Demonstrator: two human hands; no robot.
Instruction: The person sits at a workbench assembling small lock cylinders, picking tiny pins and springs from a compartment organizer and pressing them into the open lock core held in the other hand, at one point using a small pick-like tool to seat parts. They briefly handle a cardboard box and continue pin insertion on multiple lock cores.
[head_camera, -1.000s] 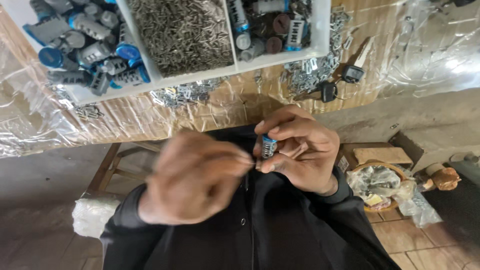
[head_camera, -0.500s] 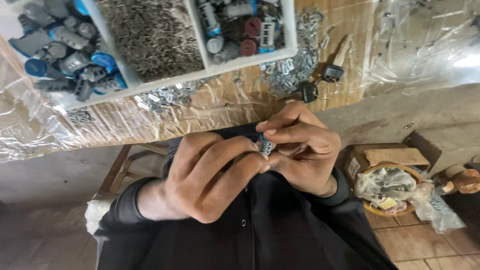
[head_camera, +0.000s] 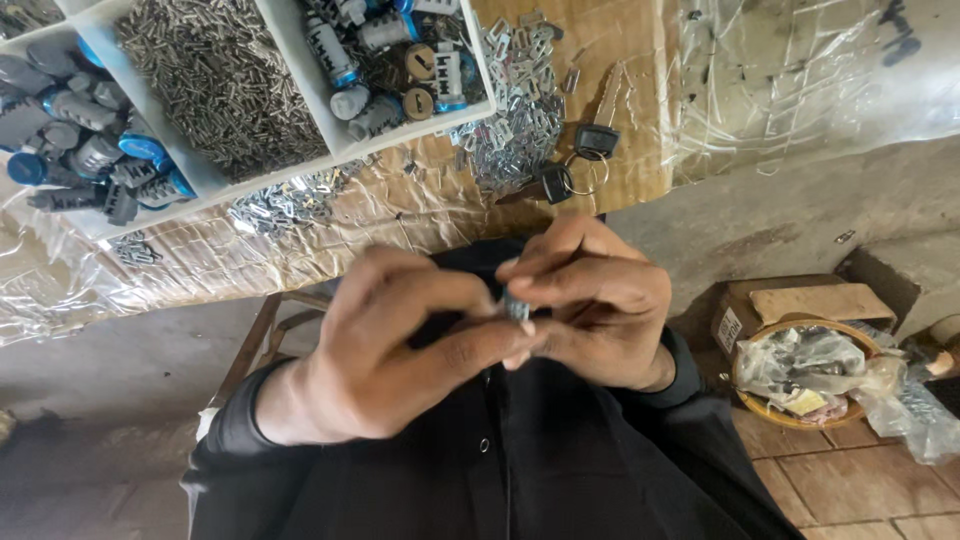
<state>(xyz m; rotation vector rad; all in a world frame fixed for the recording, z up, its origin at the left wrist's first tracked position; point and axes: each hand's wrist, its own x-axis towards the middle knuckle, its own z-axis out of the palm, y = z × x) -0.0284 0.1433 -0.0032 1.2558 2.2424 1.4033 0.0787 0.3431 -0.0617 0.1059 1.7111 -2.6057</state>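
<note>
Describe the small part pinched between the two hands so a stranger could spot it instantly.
Start at the white divided tray on the table's edge, then drop to the dark shirt below. There the left hand and right hand meet; the small metal part sits between their fingertips. Unlike the loose pieces on the table, it is held in the air.

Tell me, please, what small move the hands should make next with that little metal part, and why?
Probably steady it: the small metal part is pinched between the left hand and right hand, mostly hidden by fingers, held above the lap, clear of the bench.

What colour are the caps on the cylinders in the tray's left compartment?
Blue caps on grey cylinders, clearest in the head view.
</note>
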